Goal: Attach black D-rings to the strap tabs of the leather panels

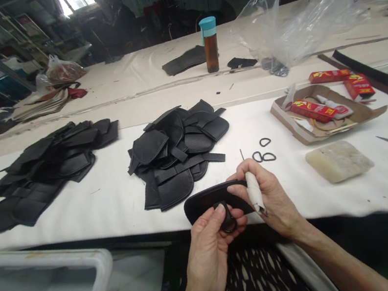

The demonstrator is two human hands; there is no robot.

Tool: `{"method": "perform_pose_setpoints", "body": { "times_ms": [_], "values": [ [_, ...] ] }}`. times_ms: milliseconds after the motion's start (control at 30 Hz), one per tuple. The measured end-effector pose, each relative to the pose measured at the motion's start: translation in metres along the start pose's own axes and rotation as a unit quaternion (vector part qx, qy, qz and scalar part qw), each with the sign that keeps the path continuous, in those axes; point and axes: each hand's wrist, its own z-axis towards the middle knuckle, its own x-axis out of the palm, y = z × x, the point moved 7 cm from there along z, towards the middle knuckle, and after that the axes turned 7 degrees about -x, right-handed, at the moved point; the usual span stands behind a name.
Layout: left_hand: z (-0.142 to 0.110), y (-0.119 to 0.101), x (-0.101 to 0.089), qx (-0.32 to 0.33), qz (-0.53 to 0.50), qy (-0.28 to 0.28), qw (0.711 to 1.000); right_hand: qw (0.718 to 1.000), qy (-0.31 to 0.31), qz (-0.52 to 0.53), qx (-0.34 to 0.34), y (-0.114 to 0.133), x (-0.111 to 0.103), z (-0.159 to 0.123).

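No wording, brand or number can be read with certainty. Print that is too small or blurred to make out shows on a few things. Towards 3 o'clock on the worktop [292, 198], a red box [313, 110] in an open carton [299, 133] carries yellow and pale marks. Beside it, a white tube [340, 110] has a red printed patch, also illegible. Just beyond the carton, between 2 and 3 o'clock, a long red box [329, 75] and a further red box [359, 86] bear yellow marks whose characters cannot be told.
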Motion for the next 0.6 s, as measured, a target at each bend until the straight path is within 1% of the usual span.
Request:
{"method": "perform_pose_setpoints", "body": {
  "times_ms": [367, 600],
  "values": [
    [0.0022, -0.0004, -0.0034, -0.003, 0.008, -0.006, 1.0, 1.0, 0.002, -0.003, 0.001, -0.0015, 0.0003, 0.0005],
    [0.0037, -0.0035, -0.0019, 0.021, 0.033, -0.009, 0.999, 1.0, 0.008, 0.015, 0.009, -0.0047, 0.0015, 0.0007]
  ]
}}
